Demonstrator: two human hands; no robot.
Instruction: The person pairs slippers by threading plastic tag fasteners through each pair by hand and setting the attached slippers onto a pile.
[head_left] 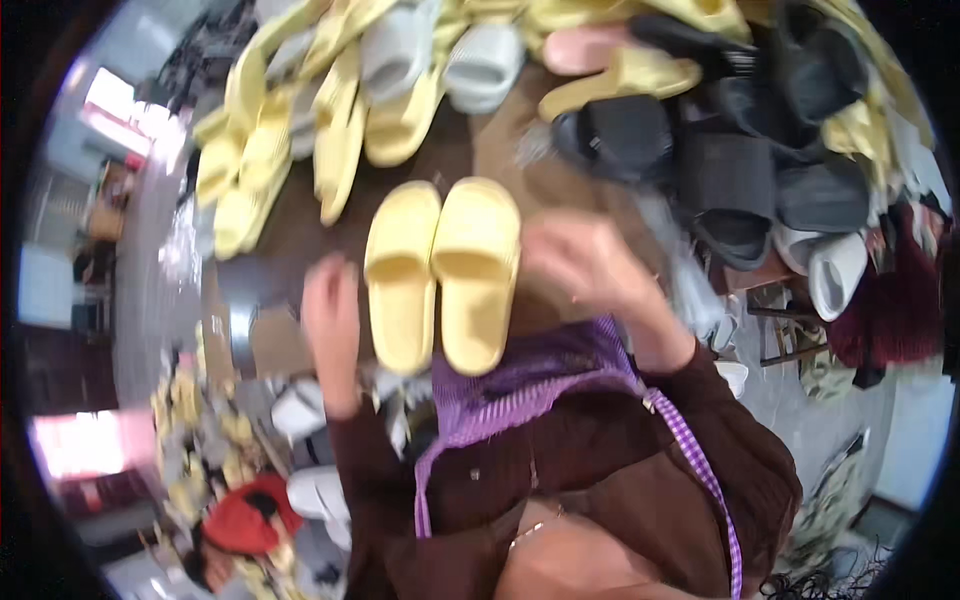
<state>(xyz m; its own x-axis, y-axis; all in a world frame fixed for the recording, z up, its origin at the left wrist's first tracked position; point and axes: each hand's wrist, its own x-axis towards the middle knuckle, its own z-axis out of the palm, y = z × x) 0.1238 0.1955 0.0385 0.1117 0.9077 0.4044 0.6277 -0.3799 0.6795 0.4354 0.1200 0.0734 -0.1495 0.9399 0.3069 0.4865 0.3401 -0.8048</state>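
Observation:
A pair of yellow slide slippers [477, 225] lies side by side in front of me on the brown tabletop, toes pointing away. Just left of the pair is my left hand [332, 300], apart from it, its fingers bent and blurred by motion. On the other side my right hand [590, 258] is close to the right slipper's strap; motion smears its fingers too, so whether they touch the slipper is unclear. Nothing can be made out in either hand.
Yellow slides [340, 130] and grey slides [484, 68] are heaped along the table's far left. Black slides [728, 190], a pink slide [585, 50] and clear plastic wrapping [680, 265] lie to the right. More slippers [195, 430] pile up at lower left, near a red item [250, 515].

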